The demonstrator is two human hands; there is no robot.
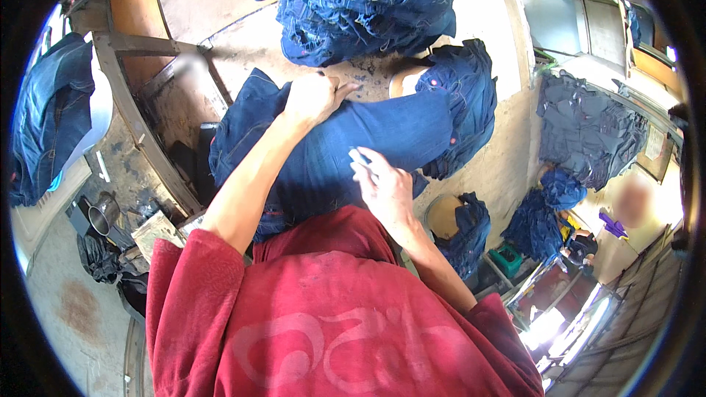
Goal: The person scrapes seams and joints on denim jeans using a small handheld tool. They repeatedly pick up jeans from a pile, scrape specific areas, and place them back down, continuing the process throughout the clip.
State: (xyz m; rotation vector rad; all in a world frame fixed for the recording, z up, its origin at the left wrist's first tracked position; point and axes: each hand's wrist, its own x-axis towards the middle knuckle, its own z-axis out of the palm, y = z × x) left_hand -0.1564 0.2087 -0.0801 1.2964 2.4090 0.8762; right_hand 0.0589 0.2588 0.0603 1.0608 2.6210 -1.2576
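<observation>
A pair of dark blue jeans (pixel 397 129) lies stretched across a support in front of me, one leg reaching right. At its far edge rests my left hand (pixel 312 99), fingers apart and pointing right. My right hand (pixel 384 190) is just over the near side of the denim, fingers bent together around a small pale piece, too small to name. More bunched denim (pixel 467 103) hangs at the right end of the leg, and folds of it lie under my left forearm.
A tall pile of jeans (pixel 375 7) stands straight ahead. More denim lies over a support (pixel 55 117) at far left. Dark garments (pixel 588 129) are spread at right, near a green crate (pixel 506 259). A round stool-like top (pixel 443 217) holds denim. A metal pot (pixel 104 213) sits lower left.
</observation>
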